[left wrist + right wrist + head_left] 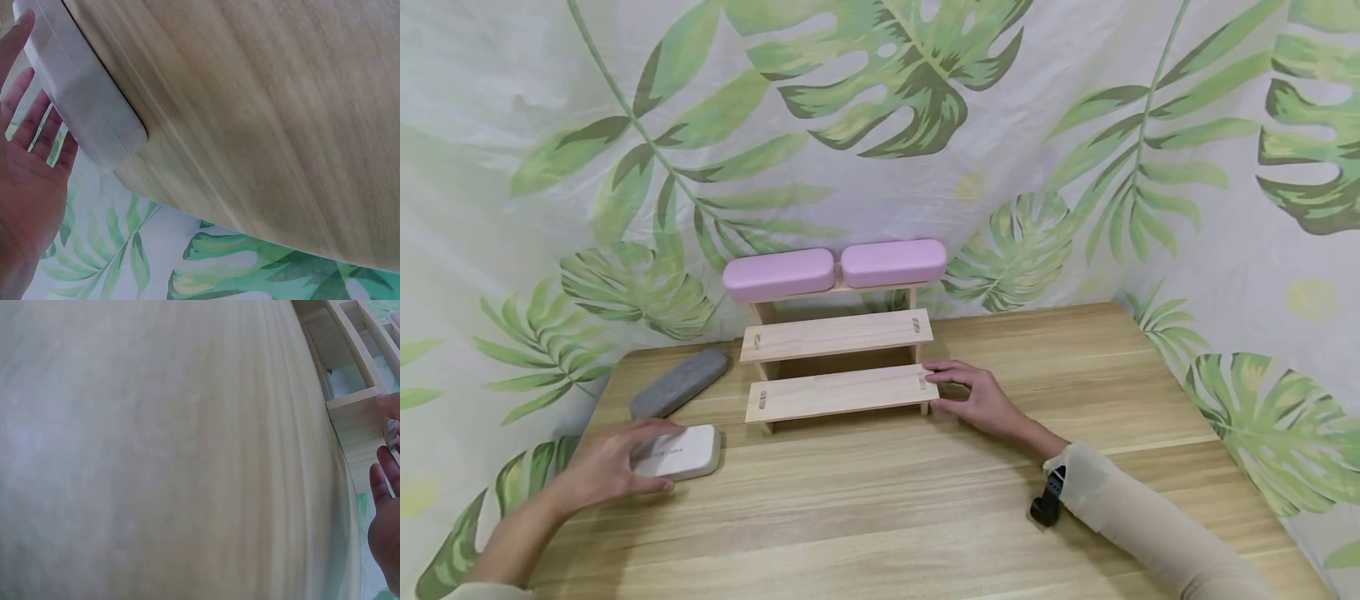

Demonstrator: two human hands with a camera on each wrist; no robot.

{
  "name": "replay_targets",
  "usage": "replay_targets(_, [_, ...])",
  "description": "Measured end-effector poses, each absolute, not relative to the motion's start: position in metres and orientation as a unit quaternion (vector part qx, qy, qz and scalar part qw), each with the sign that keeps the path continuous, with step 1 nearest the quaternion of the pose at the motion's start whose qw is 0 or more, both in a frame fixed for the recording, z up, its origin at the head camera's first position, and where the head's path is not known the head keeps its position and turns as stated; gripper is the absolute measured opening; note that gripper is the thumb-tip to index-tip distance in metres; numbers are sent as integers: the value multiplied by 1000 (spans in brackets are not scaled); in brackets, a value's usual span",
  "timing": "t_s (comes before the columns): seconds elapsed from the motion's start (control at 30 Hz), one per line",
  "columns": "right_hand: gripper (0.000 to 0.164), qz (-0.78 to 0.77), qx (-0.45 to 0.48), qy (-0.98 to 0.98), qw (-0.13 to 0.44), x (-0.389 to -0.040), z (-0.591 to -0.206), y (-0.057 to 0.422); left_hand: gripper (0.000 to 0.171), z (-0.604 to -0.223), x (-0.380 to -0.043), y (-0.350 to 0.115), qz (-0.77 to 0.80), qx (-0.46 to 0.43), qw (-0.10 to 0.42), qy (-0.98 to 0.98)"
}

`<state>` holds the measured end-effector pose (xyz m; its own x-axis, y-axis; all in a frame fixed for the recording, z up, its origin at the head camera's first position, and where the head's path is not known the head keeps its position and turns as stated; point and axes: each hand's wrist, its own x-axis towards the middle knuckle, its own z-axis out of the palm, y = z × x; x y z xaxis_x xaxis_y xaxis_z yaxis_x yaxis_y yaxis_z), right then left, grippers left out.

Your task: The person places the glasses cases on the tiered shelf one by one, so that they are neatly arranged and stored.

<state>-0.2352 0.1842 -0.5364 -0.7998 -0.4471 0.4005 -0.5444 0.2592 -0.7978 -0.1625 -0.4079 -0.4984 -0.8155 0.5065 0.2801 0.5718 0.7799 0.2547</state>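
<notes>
A white glasses case (696,450) with small print on its lid lies at the table's left side. My left hand (613,467) holds it, thumb along the near long side and fingers at the far one. In the left wrist view the case (87,94) touches the wood, and the fingers are only slightly bent. The right hand (977,400) grips the right end of the lowest step of a three-step wooden stand (835,392), thumb at the front edge, fingers at the back. Part of this hand (387,531) is cut off in the right wrist view.
Two pink glasses cases (782,273) sit end to end on the stand's top step. A grey glasses case (679,383) lies slantwise left of the stand. Leaf-patterned cloth (1000,150) hangs behind the wooden table (880,517).
</notes>
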Motion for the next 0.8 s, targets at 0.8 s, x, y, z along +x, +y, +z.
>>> replay_targets(0.8, [40, 514, 322, -793, 57, -238, -544, 188, 81, -504, -162, -408, -161, -268, 89, -946])
